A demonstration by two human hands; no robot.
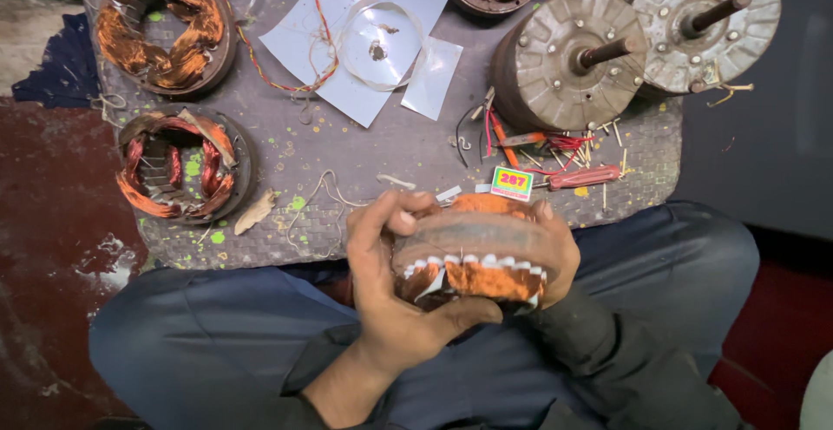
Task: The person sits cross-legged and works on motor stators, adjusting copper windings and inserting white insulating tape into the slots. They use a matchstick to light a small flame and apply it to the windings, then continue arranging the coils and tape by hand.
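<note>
Both hands hold a round motor stator (475,248) with copper windings and white slot paper over my lap. My left hand (389,284) wraps its left side, thumb under the lower rim and fingers curled over the top. My right hand (560,248) grips the right edge, mostly hidden behind the stator. The stator is tilted on edge, its rusty outer ring facing up.
A grey woven mat (390,148) lies ahead. On it: two wound stators (184,166) (163,26) at left, white paper sheets (364,31), two motor housings with shafts (568,57) (707,22), a red-handled screwdriver (583,177), pliers (512,139), a small bright box (512,183), scattered sticks.
</note>
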